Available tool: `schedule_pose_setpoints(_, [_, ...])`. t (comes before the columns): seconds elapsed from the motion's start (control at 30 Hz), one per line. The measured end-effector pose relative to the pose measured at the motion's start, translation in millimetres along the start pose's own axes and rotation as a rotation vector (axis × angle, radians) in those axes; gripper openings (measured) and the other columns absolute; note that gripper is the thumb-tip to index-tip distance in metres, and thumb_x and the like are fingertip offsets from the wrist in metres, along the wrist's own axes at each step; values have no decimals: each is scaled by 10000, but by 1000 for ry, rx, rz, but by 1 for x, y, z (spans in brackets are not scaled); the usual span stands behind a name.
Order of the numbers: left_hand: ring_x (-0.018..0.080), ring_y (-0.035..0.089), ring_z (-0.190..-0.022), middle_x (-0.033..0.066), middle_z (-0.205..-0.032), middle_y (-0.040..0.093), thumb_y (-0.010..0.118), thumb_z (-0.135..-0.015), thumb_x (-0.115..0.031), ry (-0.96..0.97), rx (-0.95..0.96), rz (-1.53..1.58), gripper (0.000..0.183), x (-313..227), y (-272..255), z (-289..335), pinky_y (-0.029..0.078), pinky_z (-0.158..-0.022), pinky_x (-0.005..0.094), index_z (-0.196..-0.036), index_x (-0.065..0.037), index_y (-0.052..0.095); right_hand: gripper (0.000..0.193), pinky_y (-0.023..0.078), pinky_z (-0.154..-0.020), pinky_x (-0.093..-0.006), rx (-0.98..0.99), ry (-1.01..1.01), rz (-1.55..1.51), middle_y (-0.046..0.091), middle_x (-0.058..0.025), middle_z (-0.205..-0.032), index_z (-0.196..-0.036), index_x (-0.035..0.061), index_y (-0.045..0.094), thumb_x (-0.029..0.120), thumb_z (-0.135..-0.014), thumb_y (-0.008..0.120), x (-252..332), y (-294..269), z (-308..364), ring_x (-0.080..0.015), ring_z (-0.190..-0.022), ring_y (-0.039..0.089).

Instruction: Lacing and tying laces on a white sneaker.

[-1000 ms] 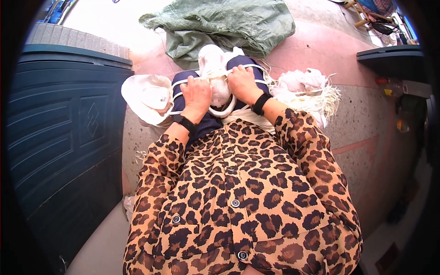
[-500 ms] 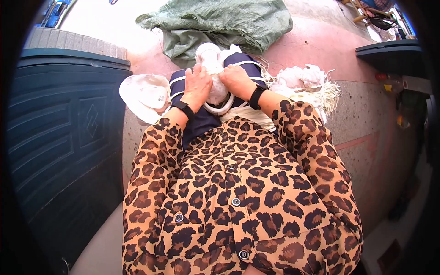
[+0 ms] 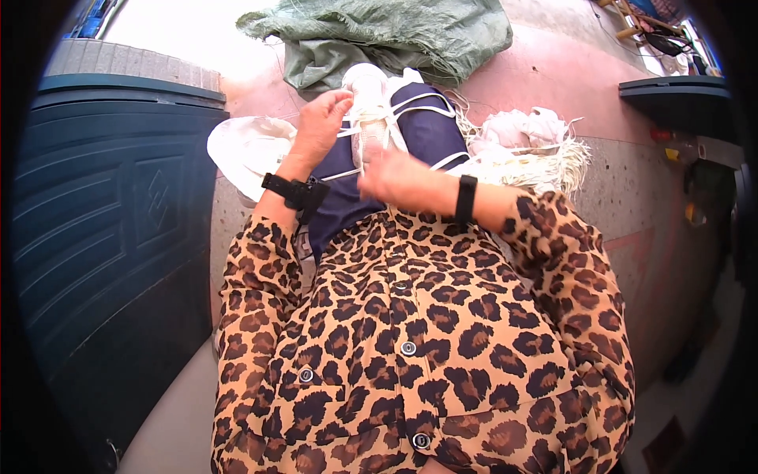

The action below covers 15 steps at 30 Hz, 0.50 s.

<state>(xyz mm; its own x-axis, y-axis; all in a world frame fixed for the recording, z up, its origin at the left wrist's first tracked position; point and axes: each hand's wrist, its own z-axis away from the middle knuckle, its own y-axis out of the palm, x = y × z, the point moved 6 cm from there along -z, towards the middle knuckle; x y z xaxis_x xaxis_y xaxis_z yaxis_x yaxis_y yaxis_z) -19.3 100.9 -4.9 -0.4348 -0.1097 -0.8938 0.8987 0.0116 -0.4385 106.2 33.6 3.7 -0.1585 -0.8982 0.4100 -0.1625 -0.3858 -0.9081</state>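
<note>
Having parted, the left hand [image 3: 322,125] is farther and more left, fingers bunched, and the right hand [image 3: 403,180] nearer, blurred, what either grips impossible to tell, by the shoe [image 3: 368,99] between the thighs [image 3: 428,133], where loose lace [image 3: 426,95] could snag if pulled unevenly.

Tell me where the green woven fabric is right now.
In the head view, the green woven fabric lies at top centre on the pinkish floor, beyond the left hand and dark blue trousers.
</note>
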Motion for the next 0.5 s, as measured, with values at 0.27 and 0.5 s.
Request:
schedule_pose_setpoints(0.27, [113,558,-596,76,-679,606,543,-780,-97,-143,169,-150,157,25,31,1,450,-566,251,-866,25,592,99,377,-669,-320,34,169,367,524,-27,-687,-805,65,499,99,-711,499,-46,29,0,-164,-675,547])
schedule_pose_setpoints(0.5, [323,584,-744,151,-777,608,513,-748,-178,49,154,-837,167,18,46,6,466,-641,405,-802,-72,631,89,349,-633,-327,-18,94,599,558,16,-638,-692,126,590,142,-724,509,-34,36,-13,-145,-664,557])
